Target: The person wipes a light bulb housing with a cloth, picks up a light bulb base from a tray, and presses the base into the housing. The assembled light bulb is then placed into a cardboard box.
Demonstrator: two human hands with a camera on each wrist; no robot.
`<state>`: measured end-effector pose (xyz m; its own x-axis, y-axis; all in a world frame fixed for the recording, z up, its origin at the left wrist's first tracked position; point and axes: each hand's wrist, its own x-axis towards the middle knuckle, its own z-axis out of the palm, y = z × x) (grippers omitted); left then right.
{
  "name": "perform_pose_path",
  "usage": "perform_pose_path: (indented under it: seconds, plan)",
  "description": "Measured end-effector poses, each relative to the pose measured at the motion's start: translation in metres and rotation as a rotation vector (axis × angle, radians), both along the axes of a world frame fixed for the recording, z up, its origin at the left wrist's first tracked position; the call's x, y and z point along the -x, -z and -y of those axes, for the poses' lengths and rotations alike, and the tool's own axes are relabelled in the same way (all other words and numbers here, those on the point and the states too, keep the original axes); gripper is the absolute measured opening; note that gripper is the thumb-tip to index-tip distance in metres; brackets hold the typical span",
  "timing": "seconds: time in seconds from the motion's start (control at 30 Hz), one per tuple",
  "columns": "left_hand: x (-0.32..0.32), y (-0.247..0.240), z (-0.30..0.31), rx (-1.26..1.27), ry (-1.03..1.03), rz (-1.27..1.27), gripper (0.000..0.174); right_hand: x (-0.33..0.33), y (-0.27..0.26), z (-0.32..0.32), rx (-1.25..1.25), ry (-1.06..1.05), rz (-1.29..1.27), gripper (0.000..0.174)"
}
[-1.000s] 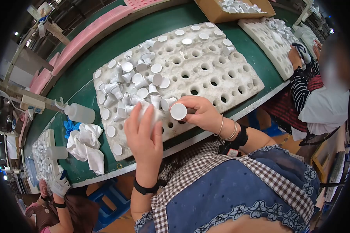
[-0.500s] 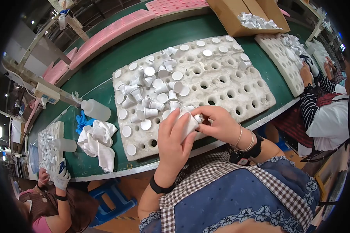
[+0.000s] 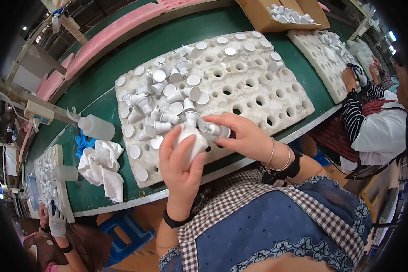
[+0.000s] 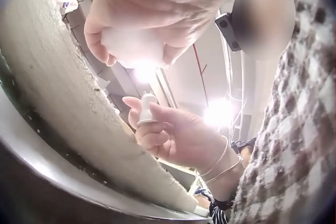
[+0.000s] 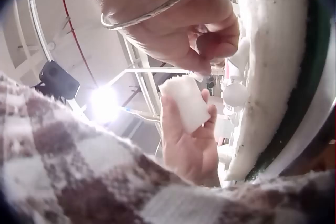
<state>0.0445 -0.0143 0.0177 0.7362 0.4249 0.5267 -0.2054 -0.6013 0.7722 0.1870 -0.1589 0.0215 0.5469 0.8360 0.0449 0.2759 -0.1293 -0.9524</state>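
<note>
My left hand (image 3: 182,165) holds a white sponge block (image 5: 186,103), fingers on one side and thumb on the other. Close to its right, my right hand (image 3: 247,136) pinches a small white flanged plastic cup (image 4: 148,109) between thumb and fingers. In the head view the cup lies sideways, right beside the sponge. Both hands are over the near edge of a thick white foam board (image 3: 290,102) full of round holes. Many similar white cups (image 3: 144,105) lie heaped on its left half, while several sit in holes along its edges.
A white cloth (image 3: 102,161), a blue glove-like cloth (image 3: 84,143) and a plastic bottle (image 3: 96,128) stand left of the board on the green table (image 3: 97,104). A cardboard box (image 3: 276,23) of white parts is at the back. People work at other boards on both sides.
The cup's flat round end faced up a second ago; then the sponge was against the cup by the fingers. Now the cup is turned sideways and the hands are slightly apart.
</note>
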Motion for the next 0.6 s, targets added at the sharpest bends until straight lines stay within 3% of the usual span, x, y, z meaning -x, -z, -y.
perform_pose_path:
  seconds: [0.03, 0.1, 0.17, 0.23, 0.3, 0.37, 0.4, 0.43, 0.5, 0.53, 0.6]
  plan:
    - [-0.003, -0.005, 0.001, 0.003, -0.006, -0.005, 0.032, 0.004, 0.003, -0.003, -0.033, -0.037, 0.303, 0.053]
    - [-0.008, -0.014, 0.004, -0.42, 0.037, -0.02, 0.027, 0.013, 0.008, -0.004, -0.117, -0.062, 0.345, 0.061]
    - [-0.012, -0.012, 0.002, -0.49, -0.006, -0.027, 0.031, 0.019, -0.011, 0.0, 0.001, -0.081, 0.096, 0.068]
    - [-0.011, -0.004, -0.013, -0.301, -0.078, -0.06, 0.029, 0.02, -0.026, 0.003, 0.048, -0.108, -0.006, 0.072]
    - [-0.006, -0.005, -0.016, -0.298, -0.141, -0.094, 0.028, 0.02, -0.031, 0.006, 0.054, -0.144, -0.205, 0.068]
    - [-0.003, -0.005, -0.012, -0.065, -0.152, 0.052, 0.027, 0.017, -0.027, 0.007, -0.021, -0.169, -0.332, 0.064]
    - [-0.001, -0.012, -0.009, -0.261, -0.126, 0.053, 0.028, 0.017, -0.025, 0.007, -0.093, -0.203, -0.462, 0.061]
    - [-0.002, -0.014, -0.005, -0.262, -0.128, 0.054, 0.028, 0.018, -0.024, 0.008, -0.094, -0.205, -0.461, 0.061]
    - [-0.004, -0.017, 0.001, -0.477, 0.037, 0.049, 0.029, 0.019, -0.024, 0.008, -0.146, -0.171, -0.928, 0.056]
    - [-0.004, -0.015, -0.006, -0.558, 0.01, -0.021, 0.027, 0.017, -0.023, 0.007, -0.134, -0.212, -0.914, 0.054]
    - [-0.003, -0.008, -0.015, -0.445, -0.089, -0.062, 0.027, 0.015, -0.022, 0.005, -0.165, -0.204, -0.995, 0.053]
